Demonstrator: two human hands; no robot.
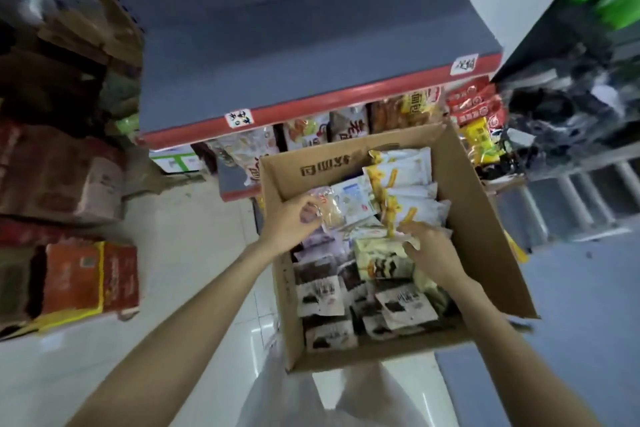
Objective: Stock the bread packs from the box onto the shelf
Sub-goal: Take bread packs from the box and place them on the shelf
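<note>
An open cardboard box (485, 218) stands in front of me, full of bread packs. White and yellow packs (405, 180) are stacked at its far end, dark brown and white packs (325, 298) fill the near end. My left hand (291, 218) is shut on a clear bread pack (334, 213) at the box's far left. My right hand (429, 248) reaches into the middle of the box, its fingers on a white and yellow pack (412, 215); the grip is not clear. Above the box a grey shelf (294, 73) with a red edge lies bare.
The lower shelf (239, 180) behind the box holds several snack and bread packs (308, 130). Stacked cartons (79, 277) stand on the floor at the left. At the right, another rack (568, 107) carries dark goods. White tiled floor (194, 253) lies between cartons and box.
</note>
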